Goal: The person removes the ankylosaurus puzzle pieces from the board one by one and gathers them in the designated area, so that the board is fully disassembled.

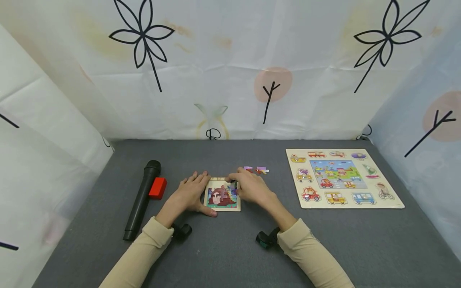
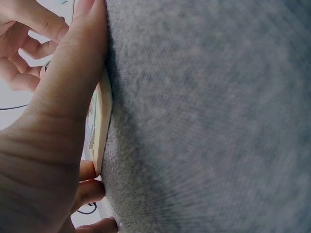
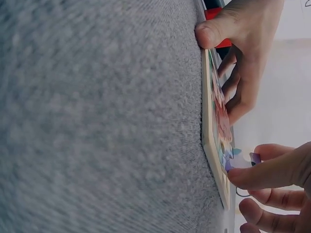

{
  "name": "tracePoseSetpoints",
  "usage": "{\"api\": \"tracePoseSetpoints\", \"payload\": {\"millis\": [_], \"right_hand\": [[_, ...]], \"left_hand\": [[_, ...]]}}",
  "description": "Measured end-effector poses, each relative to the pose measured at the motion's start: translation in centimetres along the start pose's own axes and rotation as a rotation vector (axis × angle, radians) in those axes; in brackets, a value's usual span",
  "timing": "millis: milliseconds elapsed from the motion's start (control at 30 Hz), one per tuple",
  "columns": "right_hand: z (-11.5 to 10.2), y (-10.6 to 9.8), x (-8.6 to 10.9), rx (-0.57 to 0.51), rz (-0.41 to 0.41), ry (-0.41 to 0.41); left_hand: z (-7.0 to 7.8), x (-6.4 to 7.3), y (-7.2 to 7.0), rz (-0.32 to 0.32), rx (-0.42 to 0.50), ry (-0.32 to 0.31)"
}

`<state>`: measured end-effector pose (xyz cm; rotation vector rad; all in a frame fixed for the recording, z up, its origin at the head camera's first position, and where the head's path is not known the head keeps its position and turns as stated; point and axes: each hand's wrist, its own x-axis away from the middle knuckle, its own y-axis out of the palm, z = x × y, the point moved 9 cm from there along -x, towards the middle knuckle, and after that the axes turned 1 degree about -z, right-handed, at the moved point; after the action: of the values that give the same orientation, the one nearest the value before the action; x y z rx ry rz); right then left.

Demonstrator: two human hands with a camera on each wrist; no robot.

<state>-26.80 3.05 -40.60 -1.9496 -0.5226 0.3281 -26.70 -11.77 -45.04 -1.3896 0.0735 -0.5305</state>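
A small wooden jigsaw board (image 1: 222, 197) with a brown cartoon animal picture lies on the grey table. My left hand (image 1: 194, 191) holds it from the left, the thumb along its near edge and the fingers at its far left side. Over the board's upper right corner, my right hand (image 1: 253, 187) pinches a puzzle piece (image 3: 241, 160) between thumb and index finger. This piece is tilted up, its lower edge right at the picture. Two loose puzzle pieces (image 1: 261, 170) lie just beyond the right hand.
On the left lie a black microphone (image 1: 142, 200) and a red block (image 1: 157, 188) beside it. A larger wooden vehicle puzzle (image 1: 343, 196) lies at the right. White cloth walls (image 1: 230, 100) with plant drawings stand around the table's back and sides.
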Motion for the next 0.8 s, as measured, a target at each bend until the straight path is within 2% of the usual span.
{"api": "tracePoseSetpoints", "payload": {"millis": [400, 800], "right_hand": [[-0.27, -0.41, 0.06, 0.003, 0.043, -0.016], [-0.24, -0.11, 0.08, -0.019, 0.023, -0.014]], "left_hand": [[0.19, 0.16, -0.2, -0.007, 0.014, 0.004], [0.07, 0.16, -0.17, -0.01, 0.006, -0.008]]}}
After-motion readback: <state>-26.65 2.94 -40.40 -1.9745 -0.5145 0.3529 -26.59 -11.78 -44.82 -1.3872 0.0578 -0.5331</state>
